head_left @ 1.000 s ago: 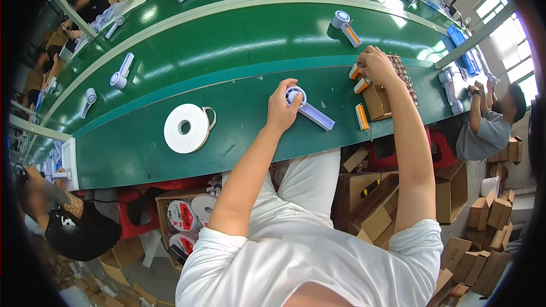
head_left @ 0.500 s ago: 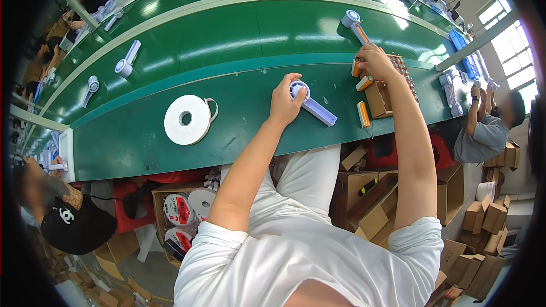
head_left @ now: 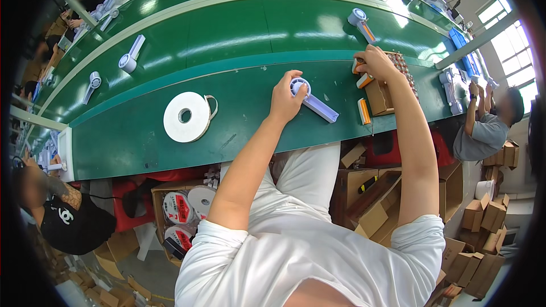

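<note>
Belt-borne housing (head_left: 358, 18), with orange in its handle, has shifted slightly right on the green belt (head_left: 227, 33) since the earlier frame; another pale housing (head_left: 128, 62), on the belt's left, has also moved a little up and right. Both hands hold nearly the same positions.

Left hand (head_left: 286, 99): curled around the round head of the lavender fan housing (head_left: 321, 108), thumb over the ring. Fan housing is at mid-desk (head_left: 119, 145), handle slanting toward the lower right.

Right hand (head_left: 376, 64): fingers bunched at the upper orange-and-white piece (head_left: 358, 66); contact partly hidden, so cannot tell whether it is gripped. A second orange-and-white piece (head_left: 364, 81) is just below, a third (head_left: 364, 112) nearer the person, beside the cardboard box (head_left: 379, 99).

White tape roll (head_left: 173, 118) lies flat, well left of the left hand.

Handling (judged): housing probably light, stiff, smooth plastic, somewhat slippery; the ring's thin spokes look the fragile part. Best hold: outer rim, or the handle's long side walls. Orange pieces probably rigid and denser for their size; pinch across the sides.
</note>
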`<action>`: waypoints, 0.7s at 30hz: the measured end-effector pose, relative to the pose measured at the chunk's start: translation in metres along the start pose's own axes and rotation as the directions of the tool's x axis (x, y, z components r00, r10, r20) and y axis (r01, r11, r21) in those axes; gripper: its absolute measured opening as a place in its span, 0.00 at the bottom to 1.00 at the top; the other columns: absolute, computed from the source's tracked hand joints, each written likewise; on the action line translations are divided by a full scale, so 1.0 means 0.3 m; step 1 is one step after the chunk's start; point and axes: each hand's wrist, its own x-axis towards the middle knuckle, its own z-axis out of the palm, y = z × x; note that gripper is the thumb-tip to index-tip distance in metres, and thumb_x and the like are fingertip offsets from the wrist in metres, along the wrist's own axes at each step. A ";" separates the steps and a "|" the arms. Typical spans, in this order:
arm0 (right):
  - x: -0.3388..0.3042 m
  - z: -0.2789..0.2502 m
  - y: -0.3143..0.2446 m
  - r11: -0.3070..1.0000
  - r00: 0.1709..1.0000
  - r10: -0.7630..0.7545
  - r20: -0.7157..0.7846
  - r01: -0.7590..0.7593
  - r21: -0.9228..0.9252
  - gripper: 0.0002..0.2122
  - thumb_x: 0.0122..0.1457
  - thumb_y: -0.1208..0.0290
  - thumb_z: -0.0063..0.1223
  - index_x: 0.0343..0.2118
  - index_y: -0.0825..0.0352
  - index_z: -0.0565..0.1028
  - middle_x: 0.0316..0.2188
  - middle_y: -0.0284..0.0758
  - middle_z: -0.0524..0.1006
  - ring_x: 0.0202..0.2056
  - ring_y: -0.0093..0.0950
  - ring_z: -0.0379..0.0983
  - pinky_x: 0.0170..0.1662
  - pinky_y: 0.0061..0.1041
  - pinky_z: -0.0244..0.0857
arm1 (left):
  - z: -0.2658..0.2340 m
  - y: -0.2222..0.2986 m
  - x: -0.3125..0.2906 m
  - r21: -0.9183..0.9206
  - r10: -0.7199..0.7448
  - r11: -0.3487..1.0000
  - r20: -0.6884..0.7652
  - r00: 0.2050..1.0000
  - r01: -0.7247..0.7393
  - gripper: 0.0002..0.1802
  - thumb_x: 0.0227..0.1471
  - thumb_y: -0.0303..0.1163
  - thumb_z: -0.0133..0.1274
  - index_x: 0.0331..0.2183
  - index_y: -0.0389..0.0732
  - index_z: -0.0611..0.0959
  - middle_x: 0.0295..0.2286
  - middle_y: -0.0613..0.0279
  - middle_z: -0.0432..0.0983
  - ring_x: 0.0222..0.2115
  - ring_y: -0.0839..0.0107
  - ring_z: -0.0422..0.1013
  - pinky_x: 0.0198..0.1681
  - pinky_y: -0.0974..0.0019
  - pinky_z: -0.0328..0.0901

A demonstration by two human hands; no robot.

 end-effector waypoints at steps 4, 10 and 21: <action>0.013 0.009 -0.013 0.999 0.999 0.024 -0.044 -0.023 0.027 0.13 0.52 0.69 0.62 0.41 0.64 0.81 0.32 0.43 0.75 0.42 0.42 0.71 0.46 0.39 0.65 | 0.003 -0.006 -0.002 0.006 0.012 1.000 0.006 1.000 -0.012 0.20 0.52 0.36 0.54 0.45 0.37 0.76 0.36 0.54 0.78 0.35 0.65 0.75 0.41 0.65 0.69; -0.028 0.060 0.009 0.999 0.991 0.034 -0.126 -0.030 0.031 0.14 0.50 0.67 0.63 0.41 0.64 0.81 0.32 0.44 0.74 0.39 0.42 0.71 0.45 0.38 0.65 | 0.001 -0.001 -0.008 0.010 0.000 1.000 0.023 1.000 0.000 0.21 0.52 0.37 0.54 0.46 0.37 0.75 0.36 0.53 0.77 0.35 0.63 0.75 0.41 0.64 0.69; -0.023 0.063 0.035 0.983 0.981 0.074 -0.177 -0.042 0.177 0.12 0.52 0.70 0.61 0.40 0.64 0.80 0.30 0.44 0.75 0.36 0.45 0.72 0.41 0.39 0.65 | 0.000 0.003 -0.001 0.005 -0.031 0.999 0.029 0.999 0.031 0.22 0.51 0.37 0.54 0.46 0.37 0.74 0.36 0.54 0.77 0.35 0.64 0.75 0.40 0.64 0.69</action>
